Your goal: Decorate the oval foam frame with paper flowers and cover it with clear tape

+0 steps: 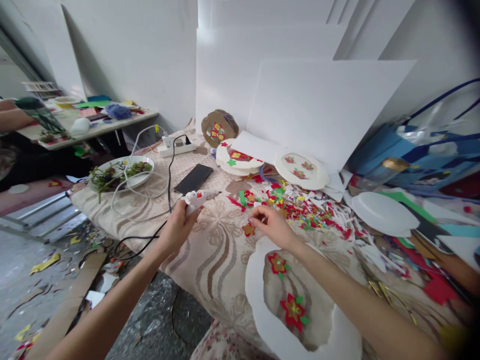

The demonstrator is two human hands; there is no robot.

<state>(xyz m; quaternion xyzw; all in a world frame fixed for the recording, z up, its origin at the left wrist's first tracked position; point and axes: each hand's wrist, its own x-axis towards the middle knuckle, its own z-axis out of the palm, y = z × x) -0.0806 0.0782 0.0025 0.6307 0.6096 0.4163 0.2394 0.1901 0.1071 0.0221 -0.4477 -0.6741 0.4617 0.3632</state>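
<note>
white glue gun (194, 201), red-and-gold flower (248, 230), beige swirl-patterned tablecloth (225, 265)

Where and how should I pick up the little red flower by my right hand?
Probably pinch opposite petals of the little red flower between thumb and finger, coming from above and the right: it looks small and flat on the cloth, your right hand is beside it on that side, and the glue gun in your left hand sits off to its left.

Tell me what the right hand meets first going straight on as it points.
The right hand would probably meet the glue gun held in the left hand, though depth is unclear.
</note>
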